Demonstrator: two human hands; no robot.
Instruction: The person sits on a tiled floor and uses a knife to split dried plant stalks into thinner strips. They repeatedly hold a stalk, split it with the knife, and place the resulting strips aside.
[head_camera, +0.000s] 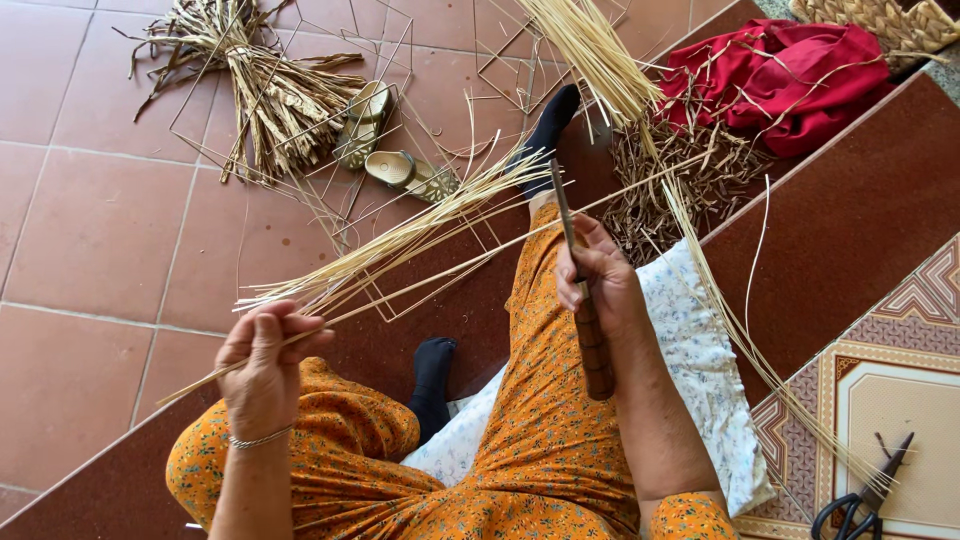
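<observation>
Two hands closed: left hand (265, 365) pinches long pale straw strip (420, 285); right hand (598, 280) grips brown-handled knife (583, 300).

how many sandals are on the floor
2: one sandal lies against the dried straw bundle, the other sandal just below and right of it on the tiles. None seems hidden.

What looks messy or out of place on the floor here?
Short cut scraps lie scattered beside the red cloth, and two sandals sit askew, apart, among thin wire frames. Loose strips trail over the patterned mat.
</observation>
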